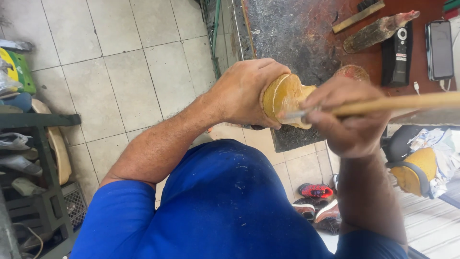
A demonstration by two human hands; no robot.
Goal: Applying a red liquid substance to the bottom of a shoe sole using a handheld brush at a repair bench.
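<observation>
The left hand (242, 93) is wrapped tight around a yellowish shoe sole (283, 98), holding it up over the near edge of the dark, stained desk (287, 33) so its rim faces the tool. The right hand (347, 120) is closed on a wooden-handled brush (397, 103) (its metal ferrule meets the sole's edge), held level so the tip can reach the rim. A remote control (397, 55) and a phone (440, 48) lie farther back on the desk.

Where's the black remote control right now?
In the head view, the black remote control lies upper right on the reddish-brown worktop, between a worn brush and a dark phone.
</observation>
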